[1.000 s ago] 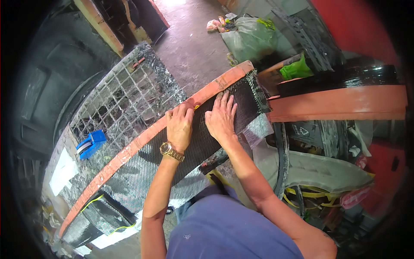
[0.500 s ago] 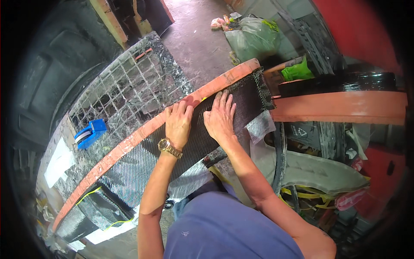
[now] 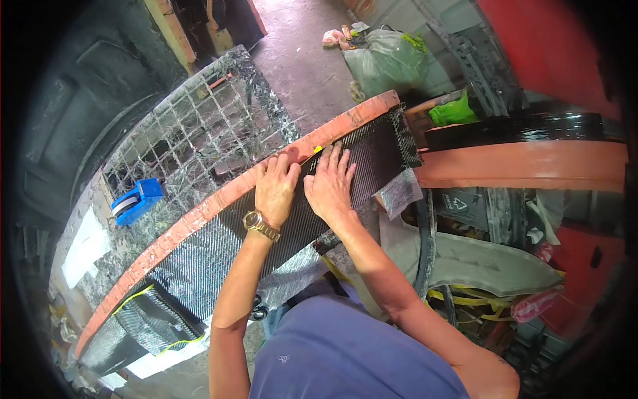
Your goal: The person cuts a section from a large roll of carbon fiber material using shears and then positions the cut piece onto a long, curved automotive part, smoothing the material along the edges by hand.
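Observation:
A sheet of black woven carbon-fibre cloth [image 3: 226, 249] lies along a long curved mould with an orange rim [image 3: 193, 219]. My left hand [image 3: 276, 189], with a gold watch [image 3: 261, 226] on its wrist, has its fingers bent together at the cloth's edge against the rim. What sits under those fingertips is hidden. Just to its right, my right hand [image 3: 330, 186] lies flat on the cloth, fingers stretched toward the rim. A small yellow bit [image 3: 318, 149] shows at the rim above the right fingers. The cloth's right end [image 3: 407, 136] is frayed.
A blue tape dispenser [image 3: 137, 201] rests beside a wire grid [image 3: 189, 126] beyond the rim. A smaller yellow-edged cloth piece [image 3: 156, 319] lies at the left end. Another orange part [image 3: 525, 165], a grey curved panel [image 3: 492, 263] and a filled plastic bag [image 3: 392, 63] are to the right.
My right hand has slid left along the cloth, closer to my left hand, and more of the yellow bit shows. My left hand stays at the same part of the rim.

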A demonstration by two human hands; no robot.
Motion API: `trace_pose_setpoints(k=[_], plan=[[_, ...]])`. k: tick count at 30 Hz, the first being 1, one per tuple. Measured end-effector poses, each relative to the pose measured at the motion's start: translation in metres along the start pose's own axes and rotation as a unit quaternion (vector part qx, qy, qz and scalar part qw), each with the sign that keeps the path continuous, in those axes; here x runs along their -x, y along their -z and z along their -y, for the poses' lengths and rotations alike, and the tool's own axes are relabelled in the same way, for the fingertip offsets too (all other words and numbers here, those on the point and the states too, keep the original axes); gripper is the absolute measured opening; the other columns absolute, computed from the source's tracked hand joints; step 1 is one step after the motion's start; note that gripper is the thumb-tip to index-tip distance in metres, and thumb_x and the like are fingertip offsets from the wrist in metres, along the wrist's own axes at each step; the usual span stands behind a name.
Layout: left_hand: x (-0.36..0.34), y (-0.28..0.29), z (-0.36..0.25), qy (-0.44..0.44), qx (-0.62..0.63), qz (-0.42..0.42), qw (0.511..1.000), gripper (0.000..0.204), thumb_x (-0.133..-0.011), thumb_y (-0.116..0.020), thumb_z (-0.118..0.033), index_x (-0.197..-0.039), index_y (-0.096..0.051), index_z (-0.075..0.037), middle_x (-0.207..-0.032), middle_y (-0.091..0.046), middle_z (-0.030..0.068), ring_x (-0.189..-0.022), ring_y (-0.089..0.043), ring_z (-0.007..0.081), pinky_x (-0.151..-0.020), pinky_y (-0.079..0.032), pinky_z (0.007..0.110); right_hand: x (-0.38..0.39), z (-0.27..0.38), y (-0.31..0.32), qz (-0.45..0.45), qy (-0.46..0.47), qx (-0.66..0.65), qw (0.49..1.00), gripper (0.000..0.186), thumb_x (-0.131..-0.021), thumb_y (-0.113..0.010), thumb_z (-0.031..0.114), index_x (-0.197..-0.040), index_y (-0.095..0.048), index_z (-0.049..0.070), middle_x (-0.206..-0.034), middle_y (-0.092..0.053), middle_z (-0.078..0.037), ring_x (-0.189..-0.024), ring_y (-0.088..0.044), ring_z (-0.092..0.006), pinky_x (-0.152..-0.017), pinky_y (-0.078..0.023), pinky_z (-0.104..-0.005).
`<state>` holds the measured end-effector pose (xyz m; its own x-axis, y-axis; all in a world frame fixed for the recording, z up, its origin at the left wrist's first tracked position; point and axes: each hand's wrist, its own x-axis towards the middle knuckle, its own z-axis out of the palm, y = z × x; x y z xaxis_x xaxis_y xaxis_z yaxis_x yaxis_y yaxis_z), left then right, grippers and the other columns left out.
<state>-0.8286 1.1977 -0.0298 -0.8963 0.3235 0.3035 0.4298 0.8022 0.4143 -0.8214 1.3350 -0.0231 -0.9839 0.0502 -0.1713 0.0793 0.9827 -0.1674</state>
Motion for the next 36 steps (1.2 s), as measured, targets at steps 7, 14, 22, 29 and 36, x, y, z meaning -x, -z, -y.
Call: trace_pose_setpoints(k=[7,14,22,29,36], plan=[[0.002,-0.003,0.003,-0.029,-0.015,-0.02,0.999,0.008,-0.082,-0.057,-0.014,-0.089,-0.057,-0.009,-0.096,-0.053,0.008,-0.096,-0.054,0.0252,-0.09,-0.041,0.042,-0.001,0.008,0.005,0.029,-0.022,0.003,0.999,0.079,-0.087,-0.056,0.026,-0.146,-0.023,-0.016,-0.155,-0.018,-0.035,-0.144,-0.018,-0.052,-0.115,-0.019,-0.0643],[0.001,-0.008,0.003,-0.041,-0.02,-0.008,0.999,0.01,-0.083,-0.057,-0.015,-0.09,-0.058,-0.009,-0.1,-0.055,0.0081,-0.099,-0.055,0.0252,-0.088,-0.041,0.041,-0.001,0.019,0.001,0.037,-0.047,0.0,0.998,0.078,-0.089,-0.056,0.029,-0.145,-0.026,-0.016,-0.155,-0.021,-0.034,-0.144,-0.021,-0.0497,-0.115,-0.017,-0.0647],[0.022,0.012,0.011,0.015,-0.034,0.003,0.999,0.015,-0.086,-0.061,-0.016,-0.099,-0.059,-0.008,-0.099,-0.057,0.0087,-0.097,-0.056,0.0258,-0.087,-0.04,0.042,0.006,0.024,0.001,0.031,-0.026,0.036,0.998,0.077,-0.09,-0.054,0.032,-0.146,-0.027,-0.014,-0.156,-0.021,-0.032,-0.144,-0.022,-0.0492,-0.113,-0.021,-0.0649],[0.047,0.042,0.028,0.035,-0.004,-0.044,0.998,0.011,-0.088,-0.062,-0.018,-0.091,-0.056,-0.009,-0.091,-0.054,0.0079,-0.093,-0.055,0.0264,-0.085,-0.04,0.043,0.007,0.023,-0.002,0.035,-0.022,0.013,0.999,0.077,-0.088,-0.052,0.028,-0.146,-0.025,-0.016,-0.156,-0.019,-0.034,-0.144,-0.021,-0.0503,-0.114,-0.02,-0.0651],[0.051,0.04,0.034,0.01,-0.045,0.008,0.999,0.007,-0.084,-0.055,-0.013,-0.09,-0.056,-0.01,-0.092,-0.053,0.007,-0.094,-0.055,0.0247,-0.085,-0.04,0.041,0.006,0.023,-0.001,0.04,-0.024,0.014,0.999,0.079,-0.088,-0.053,0.03,-0.146,-0.025,-0.016,-0.156,-0.018,-0.034,-0.144,-0.02,-0.0498,-0.114,-0.019,-0.0661]])
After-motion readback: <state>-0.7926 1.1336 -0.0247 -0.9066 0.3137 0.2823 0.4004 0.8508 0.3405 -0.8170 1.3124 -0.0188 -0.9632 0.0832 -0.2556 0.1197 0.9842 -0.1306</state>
